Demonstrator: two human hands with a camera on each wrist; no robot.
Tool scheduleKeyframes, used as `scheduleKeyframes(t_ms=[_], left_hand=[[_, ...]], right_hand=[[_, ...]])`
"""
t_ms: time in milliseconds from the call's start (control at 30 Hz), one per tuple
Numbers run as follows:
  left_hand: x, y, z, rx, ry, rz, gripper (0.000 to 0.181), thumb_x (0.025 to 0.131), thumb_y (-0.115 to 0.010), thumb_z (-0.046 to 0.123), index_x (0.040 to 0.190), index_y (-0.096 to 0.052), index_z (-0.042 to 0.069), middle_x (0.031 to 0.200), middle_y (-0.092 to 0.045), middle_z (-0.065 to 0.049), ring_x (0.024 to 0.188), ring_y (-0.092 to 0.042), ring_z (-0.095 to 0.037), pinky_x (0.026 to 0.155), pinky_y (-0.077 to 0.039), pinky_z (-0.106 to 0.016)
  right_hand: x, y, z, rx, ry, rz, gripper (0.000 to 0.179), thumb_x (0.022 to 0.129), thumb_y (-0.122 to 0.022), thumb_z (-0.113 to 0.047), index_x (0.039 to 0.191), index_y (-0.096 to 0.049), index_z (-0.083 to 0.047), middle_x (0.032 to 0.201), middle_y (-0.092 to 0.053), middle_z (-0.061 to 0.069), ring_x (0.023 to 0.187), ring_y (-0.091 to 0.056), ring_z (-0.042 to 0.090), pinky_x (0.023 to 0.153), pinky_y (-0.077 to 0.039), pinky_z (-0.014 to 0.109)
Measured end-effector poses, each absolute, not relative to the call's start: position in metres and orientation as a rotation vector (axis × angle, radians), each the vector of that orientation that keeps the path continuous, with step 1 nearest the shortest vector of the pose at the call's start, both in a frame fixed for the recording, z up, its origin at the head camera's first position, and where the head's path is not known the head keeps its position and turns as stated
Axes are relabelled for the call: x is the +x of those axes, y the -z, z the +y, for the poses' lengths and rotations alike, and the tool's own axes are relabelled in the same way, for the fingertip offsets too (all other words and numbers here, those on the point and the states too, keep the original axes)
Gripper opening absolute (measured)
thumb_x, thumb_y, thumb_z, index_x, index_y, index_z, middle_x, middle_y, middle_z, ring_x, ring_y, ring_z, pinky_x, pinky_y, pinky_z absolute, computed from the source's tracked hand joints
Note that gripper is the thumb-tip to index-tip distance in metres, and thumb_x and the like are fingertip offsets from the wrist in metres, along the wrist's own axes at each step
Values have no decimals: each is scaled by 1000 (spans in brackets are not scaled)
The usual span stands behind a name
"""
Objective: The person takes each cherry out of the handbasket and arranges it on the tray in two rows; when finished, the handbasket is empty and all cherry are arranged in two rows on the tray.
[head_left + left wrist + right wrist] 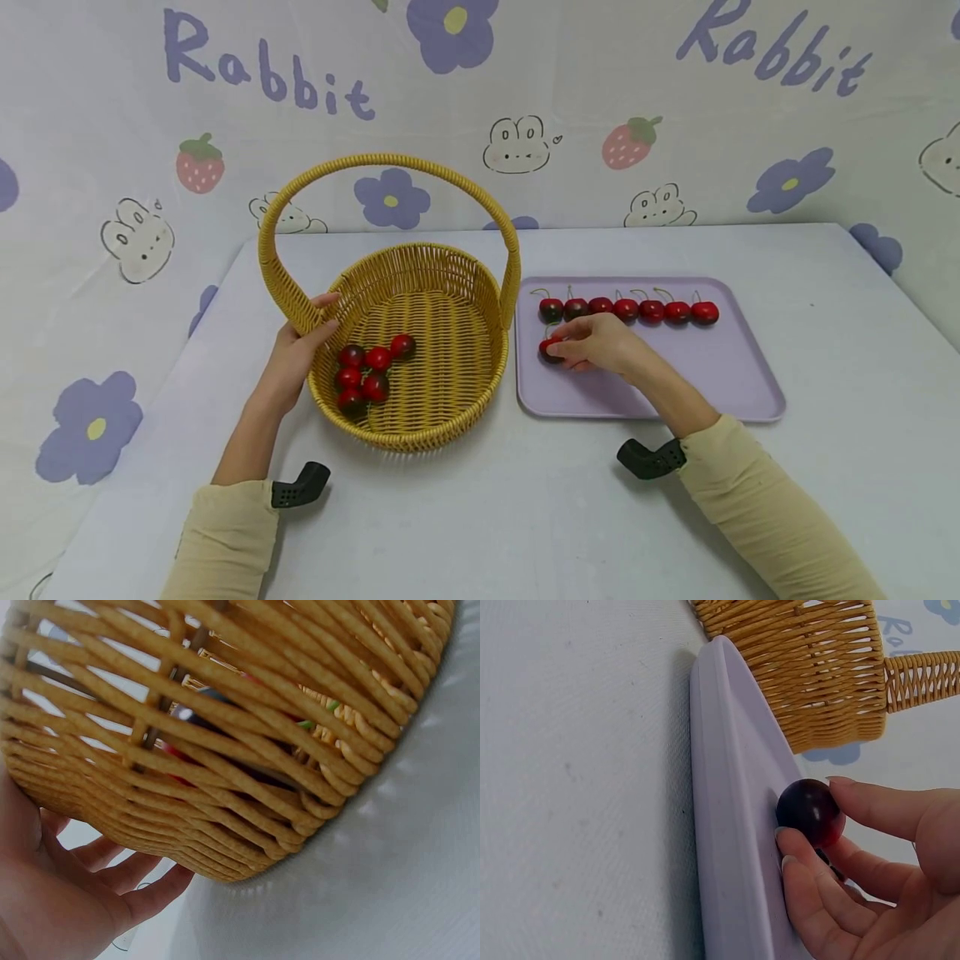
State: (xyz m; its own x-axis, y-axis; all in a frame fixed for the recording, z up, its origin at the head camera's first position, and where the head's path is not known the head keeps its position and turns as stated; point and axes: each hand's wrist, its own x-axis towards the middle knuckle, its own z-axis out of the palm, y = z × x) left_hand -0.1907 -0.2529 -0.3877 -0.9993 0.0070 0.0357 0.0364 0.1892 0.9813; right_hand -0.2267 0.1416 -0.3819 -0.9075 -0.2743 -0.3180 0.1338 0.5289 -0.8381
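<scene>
My right hand [603, 342] pinches a dark red cherry [810, 812] between thumb and fingers, low over the left part of the lilac tray [705, 375]. Just behind it, a row of several cherries [652, 312] with thin stems lies along the tray's far side. To the left stands a yellow woven basket [450, 367] with a tall arched handle [386, 159]. My left hand [294, 354] grips the basket's left rim at the handle's base; in the left wrist view its fingers [161, 891] lie against the outer weave. Several cherries [378, 358] are gathered in the basket's left part.
The tray stands close beside the basket's right side, on a table with a pale cloth [465, 517]. A patterned curtain [585, 92] with rabbits, flowers and strawberries hangs behind the table. A black wrist mount [651, 459] sits at each sleeve cuff.
</scene>
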Motion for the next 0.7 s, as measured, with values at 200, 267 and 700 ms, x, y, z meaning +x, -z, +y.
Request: scheduleKeyframes(t_ms=[200,267,700], left_hand=[[-191,386,-253,-25,1988,-2412,46,101,-44,16,146,-36,8,149,-30,-13,133,-31,-27,108,-20,-46],[-190,386,-253,-18,1989,-2413,46,101,-44,16,146,-36,9,149,-31,-13,133,-31,-27,108,-20,-46],[-191,386,-252,-15,1991,-2411,46,101,-44,16,146,-35,8,150,-30,-13,133,-30,-26,108,-20,-46]], right_hand=[[-228,382,142,-110,1338,2357,42,88,-70,-23,120,-61,2,103,-66,12,82,-63,19,73,-53,28],[-228,382,142,-111,1335,2356,41,89,-69,-23,120,-61,2,104,-66,12,82,-64,18,73,-53,28],[-229,382,145,-142,1356,2349,38,94,-63,-21,122,-60,3,110,-65,15,81,-65,18,73,-53,29]])
